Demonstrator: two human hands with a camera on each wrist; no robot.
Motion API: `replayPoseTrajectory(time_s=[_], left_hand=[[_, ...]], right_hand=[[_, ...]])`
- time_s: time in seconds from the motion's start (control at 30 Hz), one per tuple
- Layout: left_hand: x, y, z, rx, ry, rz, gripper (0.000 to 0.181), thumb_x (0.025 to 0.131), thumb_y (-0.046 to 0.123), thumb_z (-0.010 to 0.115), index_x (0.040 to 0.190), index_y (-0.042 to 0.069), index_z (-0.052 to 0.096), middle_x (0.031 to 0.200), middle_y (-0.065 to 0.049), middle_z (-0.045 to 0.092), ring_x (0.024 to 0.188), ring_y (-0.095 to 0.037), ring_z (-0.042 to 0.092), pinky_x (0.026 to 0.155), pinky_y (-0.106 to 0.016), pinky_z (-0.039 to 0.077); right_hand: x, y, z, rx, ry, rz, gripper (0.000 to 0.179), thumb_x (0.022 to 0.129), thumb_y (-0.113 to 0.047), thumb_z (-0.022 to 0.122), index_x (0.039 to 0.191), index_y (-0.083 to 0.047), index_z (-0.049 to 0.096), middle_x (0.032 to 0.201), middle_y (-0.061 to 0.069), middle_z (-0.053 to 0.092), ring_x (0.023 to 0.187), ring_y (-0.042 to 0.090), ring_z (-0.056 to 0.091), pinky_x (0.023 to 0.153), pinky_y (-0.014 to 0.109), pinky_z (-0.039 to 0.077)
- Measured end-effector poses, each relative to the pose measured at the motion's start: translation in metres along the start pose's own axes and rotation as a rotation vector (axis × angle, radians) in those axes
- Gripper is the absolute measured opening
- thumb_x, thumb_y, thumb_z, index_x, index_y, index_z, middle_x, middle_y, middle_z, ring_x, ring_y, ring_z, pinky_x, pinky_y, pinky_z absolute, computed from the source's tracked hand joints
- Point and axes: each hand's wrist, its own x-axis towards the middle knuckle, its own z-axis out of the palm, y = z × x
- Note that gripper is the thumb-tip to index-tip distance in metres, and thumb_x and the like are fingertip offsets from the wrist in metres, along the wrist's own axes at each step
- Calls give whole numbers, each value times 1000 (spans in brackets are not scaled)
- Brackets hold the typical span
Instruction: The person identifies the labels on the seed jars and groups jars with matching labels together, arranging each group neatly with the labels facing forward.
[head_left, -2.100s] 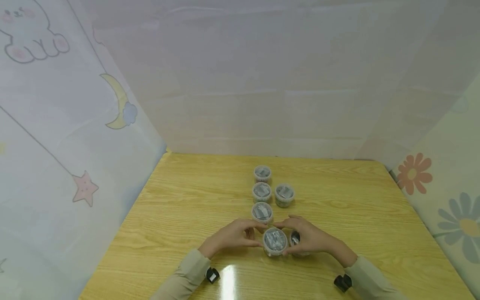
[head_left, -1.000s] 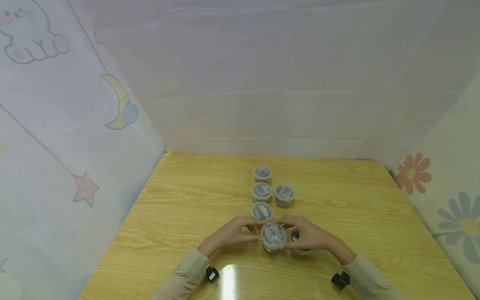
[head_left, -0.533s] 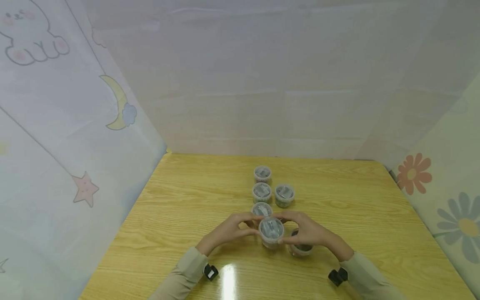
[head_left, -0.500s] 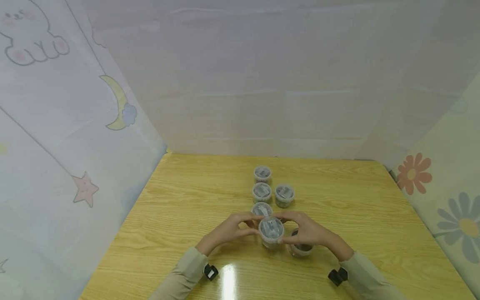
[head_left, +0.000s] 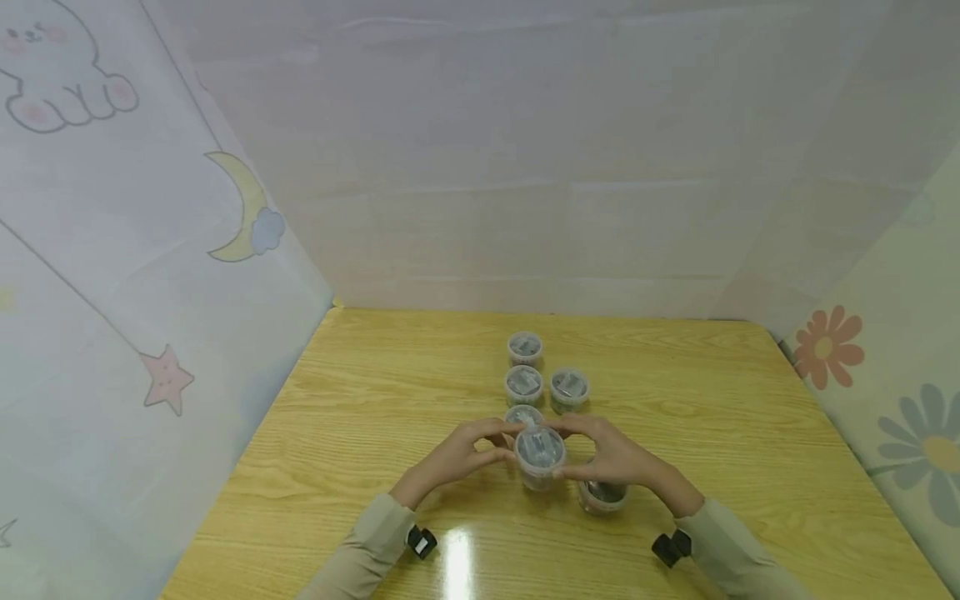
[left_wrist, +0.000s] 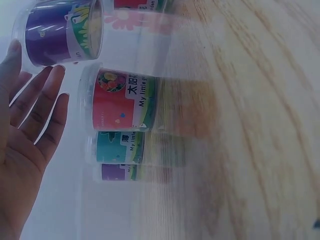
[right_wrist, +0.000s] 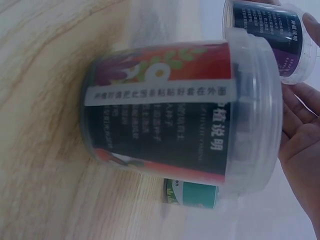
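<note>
Between my two hands is a plastic tub with a clear lid (head_left: 540, 450) and a purple label, lifted off the table, as the left wrist view shows. My left hand (head_left: 459, 454) holds its left side with thumb and fingertips. On the opposite side my right hand (head_left: 615, 454) grips it near the lid, thumb in front. Below the right palm stands a red-labelled tub (head_left: 602, 497), large in the right wrist view. Just behind the held tub, partly covered by it, is another red-labelled tub (left_wrist: 122, 102). The packets under the lids look grey.
Farther back in the same column stand a teal-labelled tub (left_wrist: 120, 146) and a purple-labelled tub (left_wrist: 119, 172). To their right is one more tub (head_left: 569, 388). The wooden table (head_left: 360, 417) meets printed sheets (head_left: 525, 167) at the back and sides.
Both hands have raised the held tub and carried it away from me and slightly left, so it now overlaps the tub behind. The red-labelled tub at right shows more.
</note>
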Motion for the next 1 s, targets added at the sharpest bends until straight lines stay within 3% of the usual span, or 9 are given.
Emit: replayPoseTrajectory(time_s=[0.27, 0.47, 0.77, 0.9, 1.0], left_hand=[[-2, -33, 13, -14, 69, -2, 44, 88, 11, 61, 130, 5, 52, 114, -7, 64, 90, -11, 62, 83, -28, 53], [-1, -39, 12, -33, 80, 41, 45, 91, 18, 57, 134, 12, 49, 117, -2, 63, 92, -7, 61, 84, -25, 52], [3, -34, 12, -18, 127, 27, 43, 90, 7, 57, 133, 4, 49, 117, -9, 63, 95, -15, 63, 84, -30, 53], [6, -16, 6, -27, 144, 15, 40, 92, 6, 55, 130, -2, 49, 121, -14, 60, 100, -20, 62, 86, -30, 52], [8, -4, 0, -52, 140, 5, 41, 93, 7, 54, 132, -3, 47, 125, -15, 58, 103, -20, 61, 88, -33, 52]], right_hand=[[3, 1, -2, -1, 29, -7, 60, 80, -29, 74, 133, -12, 50, 124, -2, 58, 104, 10, 57, 81, 43, 52], [6, -1, -4, 16, 28, -8, 60, 80, -25, 74, 134, -15, 49, 125, -2, 56, 105, 12, 56, 82, 44, 51], [12, -2, -7, 20, 38, -11, 59, 82, -23, 72, 135, -15, 47, 128, 0, 55, 107, 13, 57, 83, 45, 52], [15, -3, -9, 15, 53, 13, 58, 81, -19, 73, 134, -15, 48, 128, 2, 55, 108, 17, 57, 85, 41, 51], [17, -4, -11, 17, 59, 30, 58, 81, -14, 72, 133, -12, 48, 129, 6, 55, 111, 23, 57, 87, 46, 50]])
